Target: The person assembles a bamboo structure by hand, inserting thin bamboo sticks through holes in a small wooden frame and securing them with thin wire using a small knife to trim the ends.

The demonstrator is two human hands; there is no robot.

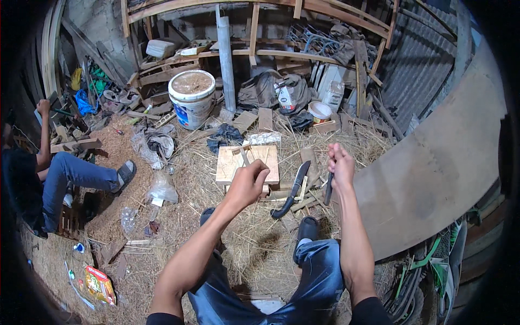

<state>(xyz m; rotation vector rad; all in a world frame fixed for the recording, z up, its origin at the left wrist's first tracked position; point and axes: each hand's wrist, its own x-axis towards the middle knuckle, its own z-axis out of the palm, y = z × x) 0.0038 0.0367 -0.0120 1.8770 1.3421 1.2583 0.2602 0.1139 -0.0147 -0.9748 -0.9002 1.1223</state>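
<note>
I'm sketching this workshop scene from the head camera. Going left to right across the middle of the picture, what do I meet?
Seated person's jeans leg → clear plastic bag → left hand holding a thin stick → big knife on the straw → right hand gripping a small blade → curved board.

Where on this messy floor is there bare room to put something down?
The straw patch between the person's knees and the wooden block is free, as is the sawdust left of the white bucket. Beside the big knife and along the back wall, scraps crowd in.
</note>
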